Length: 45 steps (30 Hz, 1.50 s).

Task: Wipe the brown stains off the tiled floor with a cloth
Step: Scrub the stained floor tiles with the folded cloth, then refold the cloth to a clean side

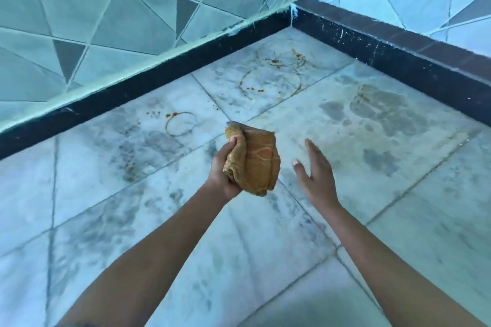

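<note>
fingers (230, 144) of my left hand (222, 167) grip the bunched orange cloth (255, 159) above the tiled floor (159, 220), right hand (316, 175) spread open beside it, brown stains (271, 85) beyond.

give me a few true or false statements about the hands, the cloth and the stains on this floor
1. The left hand grips a bunched orange-brown cloth. True.
2. The right hand also holds the cloth. False: it is open with fingers spread, apart from the cloth.
3. Ring-shaped brown stains show on the floor tiles near the corner. True.
4. The cloth is pressed flat on the floor. False: it is held up in the hand, above the tiles.
5. A small ring stain lies beyond the cloth, near the dark skirting. True.
6. The walls are plain white paint. False: the wall tiles carry a pattern of angled lines and grey triangles.
</note>
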Each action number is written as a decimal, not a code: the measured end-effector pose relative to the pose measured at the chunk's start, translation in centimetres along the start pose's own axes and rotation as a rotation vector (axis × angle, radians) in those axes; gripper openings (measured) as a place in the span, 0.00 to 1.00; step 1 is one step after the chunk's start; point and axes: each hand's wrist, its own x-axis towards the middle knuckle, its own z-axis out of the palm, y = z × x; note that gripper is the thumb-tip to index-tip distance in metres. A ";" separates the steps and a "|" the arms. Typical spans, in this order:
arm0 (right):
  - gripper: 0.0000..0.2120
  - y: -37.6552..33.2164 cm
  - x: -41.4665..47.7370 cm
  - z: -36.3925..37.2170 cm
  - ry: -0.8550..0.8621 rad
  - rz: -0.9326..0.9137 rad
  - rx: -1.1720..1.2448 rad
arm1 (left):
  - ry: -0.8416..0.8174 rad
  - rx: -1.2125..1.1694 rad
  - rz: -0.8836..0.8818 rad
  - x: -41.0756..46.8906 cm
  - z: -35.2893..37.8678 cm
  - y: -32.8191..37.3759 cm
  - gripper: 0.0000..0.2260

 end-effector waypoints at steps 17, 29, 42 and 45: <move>0.27 -15.3 -0.5 16.8 -0.394 -0.305 0.060 | 0.416 0.073 0.187 -13.5 -14.8 10.8 0.13; 0.05 -23.0 -2.2 21.6 -0.656 0.158 0.745 | 0.488 0.058 0.296 -14.7 -20.0 14.1 0.12; 0.08 -28.9 -1.4 25.4 -0.128 -0.186 0.248 | 0.287 0.074 0.378 -14.8 -26.2 15.9 0.09; 0.08 -30.8 -2.0 26.1 -0.072 -0.192 0.239 | 0.254 0.055 0.389 -15.9 -26.9 16.9 0.09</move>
